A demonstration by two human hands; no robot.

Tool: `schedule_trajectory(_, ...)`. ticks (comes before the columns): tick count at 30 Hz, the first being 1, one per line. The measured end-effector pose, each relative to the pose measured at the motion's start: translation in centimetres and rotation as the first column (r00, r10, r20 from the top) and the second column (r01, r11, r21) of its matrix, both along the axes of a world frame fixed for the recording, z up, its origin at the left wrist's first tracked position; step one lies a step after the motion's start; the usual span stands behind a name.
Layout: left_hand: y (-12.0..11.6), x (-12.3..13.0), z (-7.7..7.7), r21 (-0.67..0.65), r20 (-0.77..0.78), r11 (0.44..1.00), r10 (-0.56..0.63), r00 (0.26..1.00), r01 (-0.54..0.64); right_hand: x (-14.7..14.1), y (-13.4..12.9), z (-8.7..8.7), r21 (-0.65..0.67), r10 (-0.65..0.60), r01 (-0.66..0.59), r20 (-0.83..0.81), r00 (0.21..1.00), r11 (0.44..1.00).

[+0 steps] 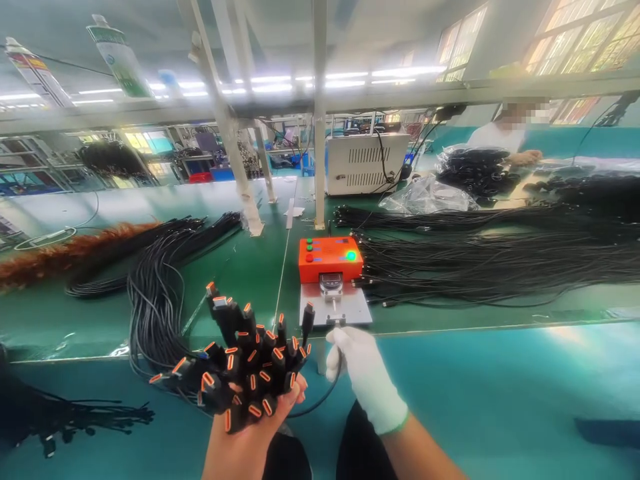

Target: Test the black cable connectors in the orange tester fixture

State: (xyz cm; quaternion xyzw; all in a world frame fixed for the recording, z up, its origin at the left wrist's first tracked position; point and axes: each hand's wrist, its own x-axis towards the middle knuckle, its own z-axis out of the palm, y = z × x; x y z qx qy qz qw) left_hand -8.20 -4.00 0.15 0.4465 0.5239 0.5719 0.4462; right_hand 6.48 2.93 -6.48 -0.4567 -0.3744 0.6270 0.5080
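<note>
My bare left hand (255,427) is closed around a thick bundle of black cables (250,367), whose connector ends with orange openings point up and toward me. My right hand (363,367), in a white glove, pinches the end of one black cable (320,404) at the front of a metal plate (357,312). That cable curves down from the glove toward the bundle. On the plate's rear side sits an orange tester box (327,257) with a lit green light, and a metal fixture (331,287) stands in front of it. The fingertips partly hide the cable end.
Black cables (160,280) lie left on the green table (265,257), with a long spread of others (475,260) to the right. White posts (320,133) rise behind the box. A grey metal case (367,163) stands at the back. A person (497,137) is at the upper right.
</note>
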Motion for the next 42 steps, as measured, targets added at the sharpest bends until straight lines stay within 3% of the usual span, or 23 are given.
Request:
schedule_trajectory(10, 0.0, -0.1, 0.4, 0.053, -0.034, 0.997, -0.048, 0.998, 0.05, -0.1, 0.9, -0.3, 0.01, 0.005, -0.005, -0.069, 0.998, 1.0)
schedule_trajectory(15, 0.0, -0.2, -0.1, 0.006, 0.035, 0.999, -0.048, 0.998, 0.048, -0.3, 1.0, -0.5, -0.009, -0.009, 0.008, -0.07, 0.998, 1.0)
schedule_trajectory(18, 0.3, -0.4, -0.1, -0.027, 0.059, 0.999, -0.041, 0.997, 0.042, 0.0, 0.8, -0.5, 0.004, 0.052, -0.052, -0.054, 0.997, 0.999)
schedule_trajectory(20, 0.7, -0.6, 0.1, -0.036, 0.058, 0.997, -0.065, 0.996, 0.067, 0.7, 0.2, -0.5, -0.04, 0.12, -0.115, 0.152, 0.981, 0.993)
schedule_trajectory(22, 1.1, -0.8, 0.4, -0.057, 0.039, 0.991, -0.122, 0.992, 0.124, 1.8, -0.6, -0.1, -0.104, 0.112, -0.072, 0.461, 0.88, 0.992)
schedule_trajectory(24, 1.5, -1.0, 0.5, -0.087, 0.012, 0.981, -0.173, 0.985, 0.173, 2.8, -1.6, 0.8, -0.046, -0.033, 0.091, 0.696, 0.717, 0.995)
schedule_trajectory(25, 1.6, -1.1, 0.5, -0.102, 0.0, 0.975, -0.199, 0.98, 0.198, 3.0, -2.1, 1.5, 0.042, -0.14, 0.162, 0.737, 0.661, 0.986)
schedule_trajectory(26, 1.7, -1.1, 0.4, -0.111, -0.011, 0.968, -0.228, 0.973, 0.226, 3.1, -2.6, 2.3, 0.144, -0.23, 0.184, 0.724, 0.65, 0.972)
schedule_trajectory(27, 1.8, -1.2, 0.3, -0.115, -0.016, 0.96, -0.261, 0.965, 0.257, 2.9, -3.0, 3.2, 0.226, -0.271, 0.16, 0.654, 0.706, 0.961)
schedule_trajectory(29, 1.8, -1.0, -0.2, -0.122, -0.006, 0.943, -0.313, 0.95, 0.31, 2.0, -3.6, 5.1, 0.309, -0.169, 0.051, 0.369, 0.914, 0.95)
schedule_trajectory(30, 1.8, -0.9, -0.4, -0.124, 0.002, 0.936, -0.333, 0.943, 0.331, 1.3, -3.8, 5.9, 0.332, -0.078, 0.005, 0.207, 0.975, 0.943)
schedule_trajectory(32, 1.8, -0.4, -0.7, -0.122, 0.024, 0.937, -0.327, 0.945, 0.327, 0.1, -3.9, 6.9, 0.336, 0.016, -0.007, -0.024, 1.0, 0.942)
schedule_trajectory(33, 1.7, -0.2, -0.8, -0.112, 0.04, 0.948, -0.295, 0.955, 0.298, -0.3, -3.9, 7.1, 0.312, -0.002, 0.031, -0.093, 0.996, 0.949)
schedule_trajectory(37, 1.3, 0.3, -0.7, -0.021, 0.079, 0.999, -0.028, 0.996, 0.03, -0.6, -3.6, 5.6, 0.125, -0.173, 0.188, -0.123, 0.977, 0.974)
schedule_trajectory(39, 1.0, 0.3, -0.5, 0.003, 0.071, 0.998, 0.055, 0.996, -0.056, -0.3, -3.2, 4.0, 0.067, -0.135, 0.138, -0.049, 0.99, 0.988)
schedule_trajectory(42, 0.9, 0.2, -0.1, 0.006, 0.068, 0.996, 0.086, 0.994, -0.087, -0.1, -2.1, 1.7, 0.028, -0.034, 0.035, -0.016, 0.999, 0.999)
